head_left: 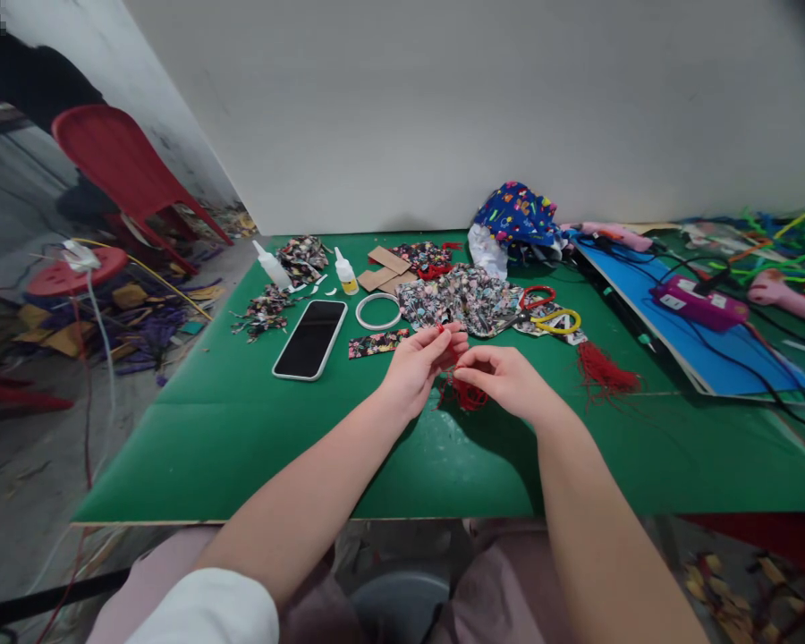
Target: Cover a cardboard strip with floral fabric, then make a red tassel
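Both my hands are close together over the middle of the green table. My left hand pinches a bit of red thread, fingers closed. Just right of it, my right hand is also closed on red thread. A loose bundle of red thread hangs beneath the fingers. Behind the hands lies a heap of black floral fabric. Scissors with red and yellow handles rest to its right. A floral fabric strip and a white ring lie left of the hands.
A phone lies at left, near two glue bottles and brown card pieces. A red tassel bundle is at right. Further right are a blue folder, a purple power strip and cables. A person sits at the far left.
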Demonstrator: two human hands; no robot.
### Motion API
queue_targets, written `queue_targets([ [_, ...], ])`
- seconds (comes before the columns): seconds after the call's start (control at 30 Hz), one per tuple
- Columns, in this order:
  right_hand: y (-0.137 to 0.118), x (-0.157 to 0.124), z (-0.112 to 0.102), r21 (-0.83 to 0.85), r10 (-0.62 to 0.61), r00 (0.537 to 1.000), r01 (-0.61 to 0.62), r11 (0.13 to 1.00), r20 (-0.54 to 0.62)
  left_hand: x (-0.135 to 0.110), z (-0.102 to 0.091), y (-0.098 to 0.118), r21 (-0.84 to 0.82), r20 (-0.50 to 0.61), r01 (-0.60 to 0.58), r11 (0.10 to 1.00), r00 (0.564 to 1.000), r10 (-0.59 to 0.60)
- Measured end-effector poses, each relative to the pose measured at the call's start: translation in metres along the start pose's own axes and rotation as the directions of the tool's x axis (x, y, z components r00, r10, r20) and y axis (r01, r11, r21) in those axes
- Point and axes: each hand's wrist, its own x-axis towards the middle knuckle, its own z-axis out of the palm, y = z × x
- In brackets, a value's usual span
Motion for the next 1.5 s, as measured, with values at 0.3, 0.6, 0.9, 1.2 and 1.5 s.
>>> queue_targets([
  [0.3,0.002,-0.003,-0.014,0.026,-0.117,0.993,0.118,0.993,-0.032,-0.002,-0.001,0.005,0.15,0.138,-0.177,0.973,0.978,0.157],
  [0.6,-0.002,-0.005,-0.012,0.551,0.068,0.985,0.032,0.834,-0.161,-0.011,0.002,0.013,0.348,0.191,-0.18,0.92,0.974,0.119],
  [0.9,-0.007,0.004,0.001,0.849,0.153,0.974,0.062,0.525,-0.165,-0.015,0.006,0.009,0.629,0.321,-0.339,0.7,0.933,0.163],
  [1.2,-0.008,0.003,0.002,0.833,0.104,0.971,0.127,0.538,-0.215,-0.016,0.008,0.009,0.72,0.339,-0.394,0.571,0.918,0.206],
  [1.5,-0.007,0.002,0.001,0.823,0.116,0.97,0.113,0.557,-0.212,-0.013,0.003,0.007,0.789,0.392,-0.424,0.445,0.904,0.168],
])
